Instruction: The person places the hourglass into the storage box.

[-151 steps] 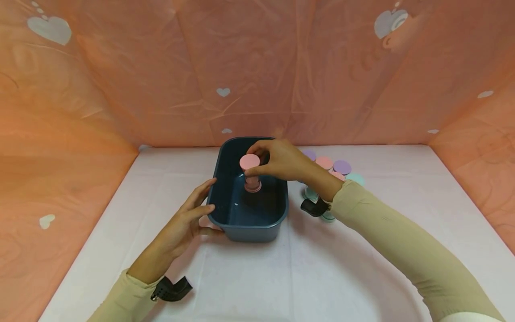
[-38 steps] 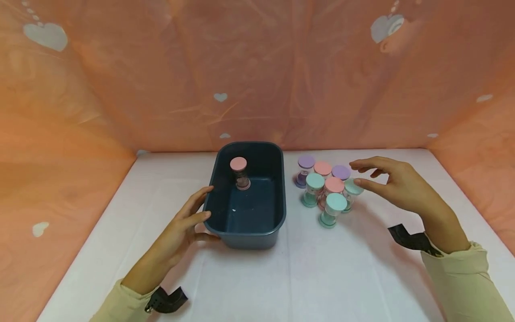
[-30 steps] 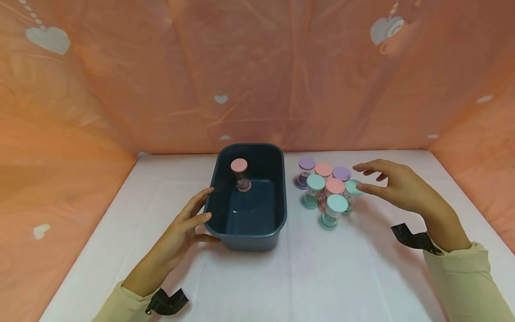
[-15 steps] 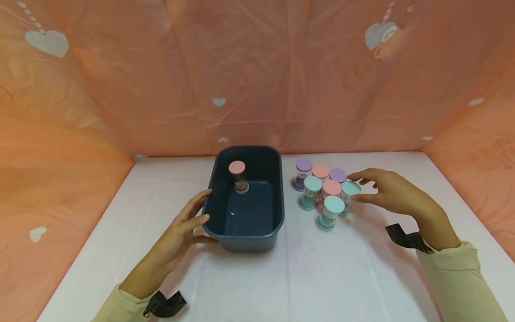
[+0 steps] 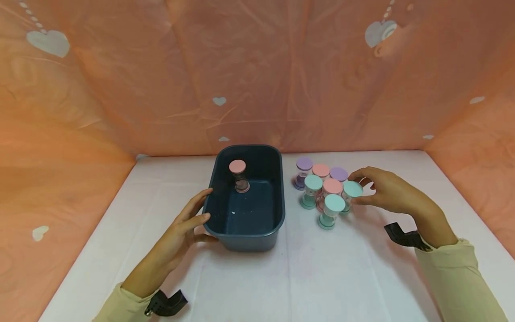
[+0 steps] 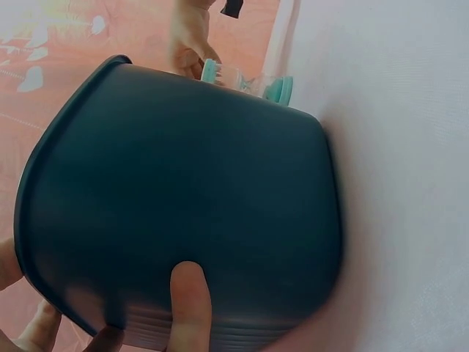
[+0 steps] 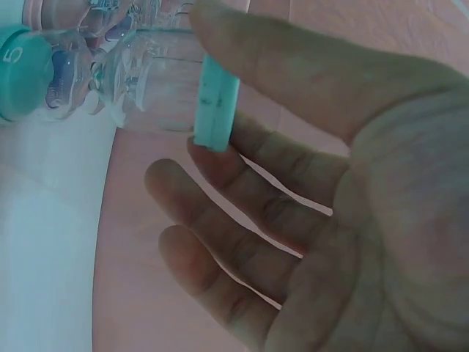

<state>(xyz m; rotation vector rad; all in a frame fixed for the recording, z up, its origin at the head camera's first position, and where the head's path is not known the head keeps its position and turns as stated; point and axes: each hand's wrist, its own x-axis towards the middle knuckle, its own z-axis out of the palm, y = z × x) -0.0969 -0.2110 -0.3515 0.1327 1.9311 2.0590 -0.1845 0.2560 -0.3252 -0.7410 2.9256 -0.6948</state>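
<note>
My left hand (image 5: pixel 177 235) rests against the near left side of the dark blue bin (image 5: pixel 249 241); its fingers are extended and touch the rim and outer wall. One pink-capped sand timer (image 5: pixel 238 167) stands in the bin toward its left wall. On the right, my right hand (image 5: pixel 386 190) pinches the cap of a teal sand timer (image 5: pixel 352 189) between thumb and fingers. In the right wrist view, the teal cap (image 7: pixel 216 106) lies between the thumb and index fingertip; the other fingers are loosely bent. This timer stands at the right edge of a cluster.
The cluster includes two purple timers, with one purple cap (image 5: pixel 304 163) at the far left, pink timers (image 5: pixel 332 186) and other teal timers (image 5: pixel 334 203), packed closely. A white cloth (image 5: pixel 249 286) covers the table. Orange sheeting (image 5: pixel 257 76) walls in the back and sides.
My right hand has gone from the bin, where it held the pink timer, to the cluster, and now has closed on the teal timer's cap. The left hand has stayed at the bin.
</note>
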